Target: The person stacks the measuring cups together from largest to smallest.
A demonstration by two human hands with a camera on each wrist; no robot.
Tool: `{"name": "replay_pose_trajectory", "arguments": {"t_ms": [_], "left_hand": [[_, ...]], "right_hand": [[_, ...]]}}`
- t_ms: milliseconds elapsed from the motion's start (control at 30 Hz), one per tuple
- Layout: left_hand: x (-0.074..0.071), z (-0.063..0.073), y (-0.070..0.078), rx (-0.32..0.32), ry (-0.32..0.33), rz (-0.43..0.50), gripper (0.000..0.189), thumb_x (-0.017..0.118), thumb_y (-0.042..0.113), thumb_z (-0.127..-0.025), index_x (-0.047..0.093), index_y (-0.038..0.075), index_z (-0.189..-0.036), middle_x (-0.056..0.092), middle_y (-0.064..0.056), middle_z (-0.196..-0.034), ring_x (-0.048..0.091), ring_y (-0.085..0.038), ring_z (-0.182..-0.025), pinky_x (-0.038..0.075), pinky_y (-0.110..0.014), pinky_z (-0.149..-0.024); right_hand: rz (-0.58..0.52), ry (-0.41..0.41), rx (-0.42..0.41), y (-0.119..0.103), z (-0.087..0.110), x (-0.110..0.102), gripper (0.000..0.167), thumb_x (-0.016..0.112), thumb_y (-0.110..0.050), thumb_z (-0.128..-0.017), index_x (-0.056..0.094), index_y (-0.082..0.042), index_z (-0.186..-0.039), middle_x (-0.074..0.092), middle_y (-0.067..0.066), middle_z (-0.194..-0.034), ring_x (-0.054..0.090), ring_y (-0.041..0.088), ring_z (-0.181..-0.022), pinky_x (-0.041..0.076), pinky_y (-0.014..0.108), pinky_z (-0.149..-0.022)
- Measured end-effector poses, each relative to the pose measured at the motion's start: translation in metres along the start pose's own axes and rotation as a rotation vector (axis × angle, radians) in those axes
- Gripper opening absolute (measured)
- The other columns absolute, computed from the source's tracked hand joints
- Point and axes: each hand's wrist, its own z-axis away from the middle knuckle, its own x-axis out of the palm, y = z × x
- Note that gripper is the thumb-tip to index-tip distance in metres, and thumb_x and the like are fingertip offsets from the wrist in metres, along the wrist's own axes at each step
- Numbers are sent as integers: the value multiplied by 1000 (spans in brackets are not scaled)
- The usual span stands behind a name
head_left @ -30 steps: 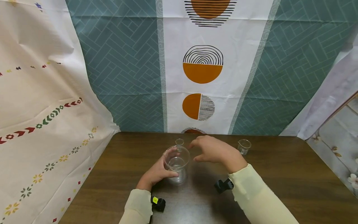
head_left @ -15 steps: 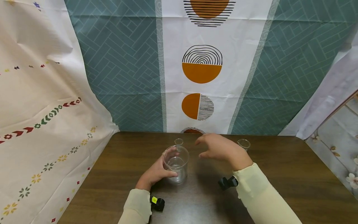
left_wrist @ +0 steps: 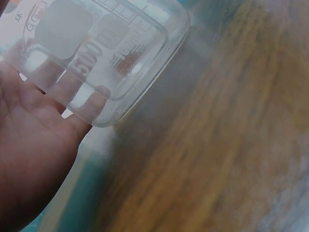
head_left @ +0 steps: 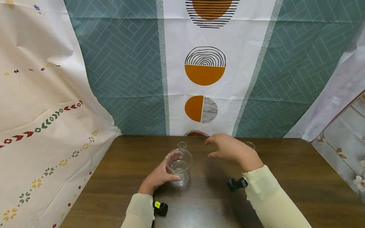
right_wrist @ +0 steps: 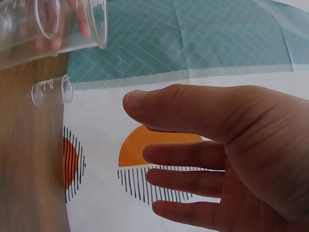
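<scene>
My left hand (head_left: 160,175) grips a large clear glass beaker (head_left: 186,177) by its side, thumb at the front and fingers round the far side. A 500 ml mark shows on its wall in the left wrist view. Inside it a smaller glass vessel (right_wrist: 47,20) shows by its rim. My right hand (head_left: 232,150) is in the air to the right of the beaker, holding nothing, thumb and fingers apart. Behind the large beaker a small beaker (head_left: 182,145) is partly covered by it. Another small beaker (head_left: 250,145) is mostly hidden behind the right hand.
The dark wooden table (head_left: 119,177) ends at a back edge against a patterned teal and white cloth (head_left: 137,79). Cream cloth (head_left: 57,126) hangs on the left and pale floral cloth (head_left: 348,152) on the right. Each wrist carries a small black camera.
My right hand has drawn back from the large beaker toward the right and slightly up, now covering more of the right small beaker. The left hand and large beaker stay put.
</scene>
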Motion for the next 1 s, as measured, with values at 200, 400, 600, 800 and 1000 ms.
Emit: {"name": "replay_pose_trajectory", "arguments": {"t_ms": [200, 400, 600, 800, 1000], "left_hand": [[0, 4, 2, -24, -1, -11, 98, 83, 14, -74, 21, 15, -151, 36, -15, -152, 34, -33, -138, 47, -29, -96], [0, 1, 2, -20, 8, -6, 98, 83, 12, -73, 23, 15, -150, 39, -13, -151, 37, -34, -136, 48, -30, -95], [-1, -1, 2, -3, 5, -12, 96, 83, 13, -74, 23, 14, -150, 37, -17, -151, 37, -34, -136, 48, -29, -95], [1, 2, 3, -23, 0, -38, 97, 83, 13, -74, 23, 15, -150, 36, -18, -152, 37, -30, -137, 47, -29, -97], [2, 1, 3, -21, -2, -47, 97, 82, 15, -75, 22, 14, -150, 37, -16, -151, 36, -31, -137, 45, -34, -99]], "right_hand": [[23, 9, -15, 6, 1, -2, 40, 74, -23, -84, 65, -10, -120, 63, 7, -120, 59, 26, -111, 47, 42, -97], [22, 13, 4, 13, 3, -7, 41, 73, -22, -84, 64, -9, -122, 62, 10, -124, 58, 28, -114, 46, 45, -98], [11, 37, 26, 23, 6, -10, 40, 73, -22, -84, 65, -11, -122, 63, 8, -124, 57, 28, -116, 45, 46, -99], [-1, 29, 61, 30, 11, -10, 41, 73, -24, -85, 64, -10, -123, 62, 9, -125, 56, 29, -117, 44, 46, -100], [-12, 39, 84, 36, 15, -11, 44, 73, -25, -85, 63, -10, -124, 61, 10, -127, 56, 30, -119, 44, 48, -101]]}}
